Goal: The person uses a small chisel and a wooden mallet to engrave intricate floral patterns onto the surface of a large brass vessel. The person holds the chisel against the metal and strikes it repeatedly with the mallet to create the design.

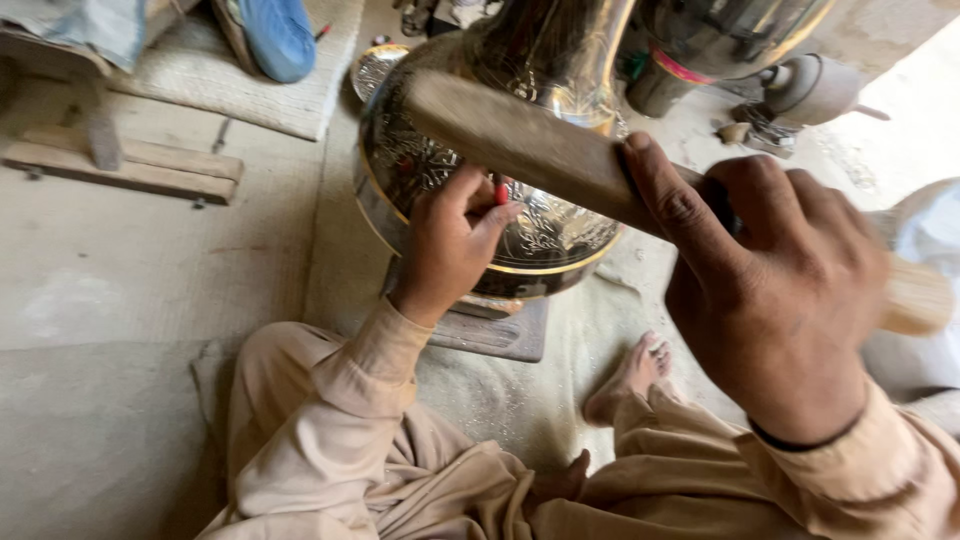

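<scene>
Two hands are working at the engraved brass vessel (540, 225) in the upper middle of the frame: the left hand (450, 245) is pinching a red-tipped tool (501, 192) against it, the right hand (775, 290) is gripping a wooden mallet (520, 145) with fingers fully curled, and a glancing blow could be skidding the tool across the pattern.

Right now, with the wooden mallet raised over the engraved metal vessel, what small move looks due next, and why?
Probably a short downward tap. The right hand holds the pale wooden mallet lifted above the left hand, which pinches a small red-tipped tool against the shiny engraved metal vessel. The tool already sits on the surface.
</scene>
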